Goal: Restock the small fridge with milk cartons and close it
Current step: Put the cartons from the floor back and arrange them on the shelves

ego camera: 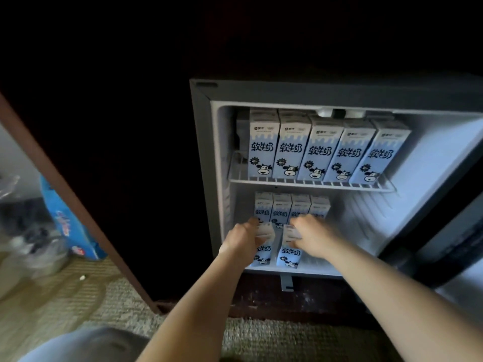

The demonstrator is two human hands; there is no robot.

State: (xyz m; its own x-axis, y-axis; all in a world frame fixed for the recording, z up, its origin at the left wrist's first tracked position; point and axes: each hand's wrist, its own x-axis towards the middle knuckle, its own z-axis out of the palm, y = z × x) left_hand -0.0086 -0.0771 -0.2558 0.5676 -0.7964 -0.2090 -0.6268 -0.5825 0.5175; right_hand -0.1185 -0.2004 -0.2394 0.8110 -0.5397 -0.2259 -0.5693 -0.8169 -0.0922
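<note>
I see the small fridge point(206, 142) standing open inside a dark cabinet, its grey frame around a white, lit interior, and its door point(444, 246) swung out to the right. The milk cartons are tall, slim boxes, white at the top and pale blue below, with bold dark characters across the middle and a cartoon cow face near the base. Five of them stand upright side by side on the white wire shelf point(308, 182), the upper row point(317, 150), faces turned outward. Below that shelf, four more make the back row point(290, 207) on the fridge floor, partly hidden by my hands.

My left hand point(244, 237) is closed around the top of the left front carton point(262, 253), fingers wrapped over its upper edge. My right hand point(312, 235) is likewise clamped on the top of the right front carton point(288, 254). Both cartons stand upright on the fridge floor near its front lip, just beside each other, in front of the back row.

Out to the left, on the beige carpet point(109, 299), a blue snack packet point(65, 220) leans by the brown cabinet door edge point(78, 205), next to a crumpled clear plastic bag point(23, 231) that is too blurred to read.
</note>
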